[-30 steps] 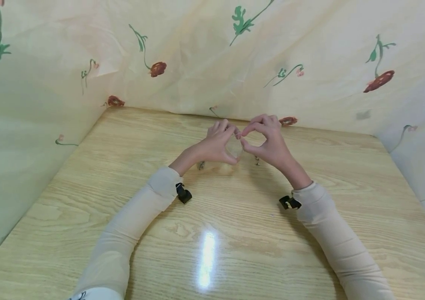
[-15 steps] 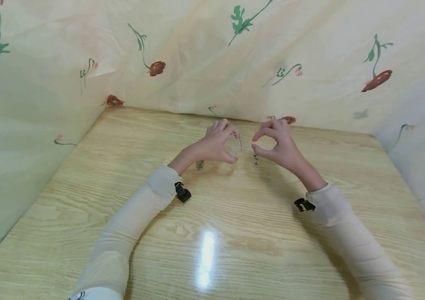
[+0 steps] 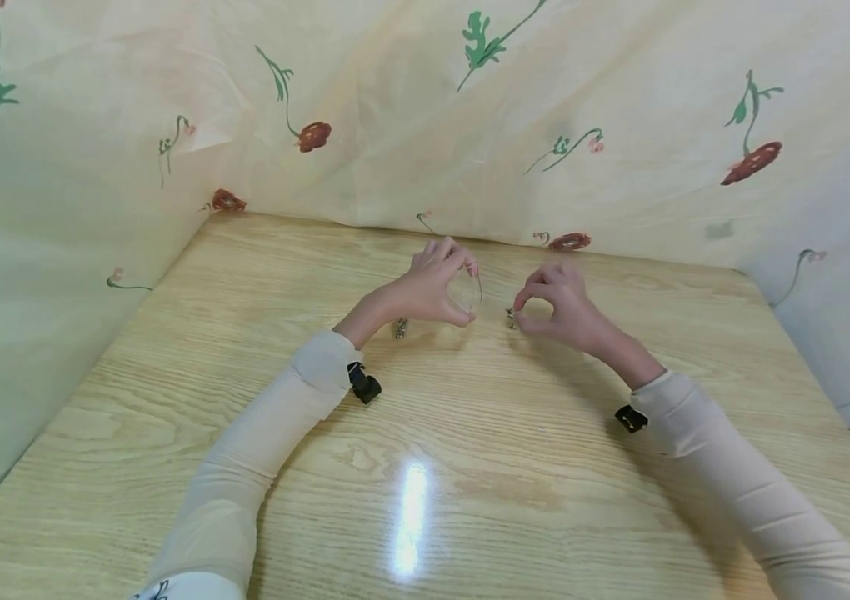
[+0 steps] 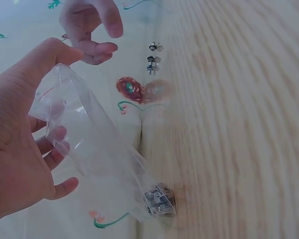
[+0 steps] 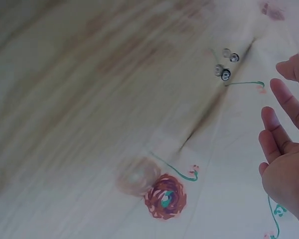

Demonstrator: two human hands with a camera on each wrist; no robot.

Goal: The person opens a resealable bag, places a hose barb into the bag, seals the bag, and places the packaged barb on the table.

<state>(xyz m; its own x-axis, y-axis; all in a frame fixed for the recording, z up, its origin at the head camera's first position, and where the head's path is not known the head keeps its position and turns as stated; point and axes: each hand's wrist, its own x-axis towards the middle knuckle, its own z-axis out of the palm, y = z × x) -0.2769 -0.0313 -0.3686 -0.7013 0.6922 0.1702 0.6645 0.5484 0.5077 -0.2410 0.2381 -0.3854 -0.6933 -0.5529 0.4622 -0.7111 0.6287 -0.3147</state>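
Observation:
My left hand (image 3: pixel 425 290) holds a clear plastic bag (image 4: pixel 102 132) near its mouth, thumb and fingers spreading it wide. Small shiny metal pieces (image 4: pixel 159 200) lie bunched at the bag's bottom, down by the table. My right hand (image 3: pixel 563 312) is just right of a few loose metal pieces (image 3: pixel 511 318) on the tabletop, its thumb and forefinger bent toward each other. Fingertips (image 4: pixel 108 48) of that hand show apart with nothing between them in the left wrist view. Round ends with dark rims show on the loose pieces (image 5: pixel 225 74) in the right wrist view.
The wooden table (image 3: pixel 470 467) is glossy and mirrors the pieces and a lamp. A flower-printed cloth (image 3: pixel 395 108) hangs behind it and at both sides. Each sleeve cuff carries a black wrist camera (image 3: pixel 363 383).
My right hand has drawn away from the bag's mouth, moving right and down to beside the loose metal pieces. The left hand and the bag have stayed almost still.

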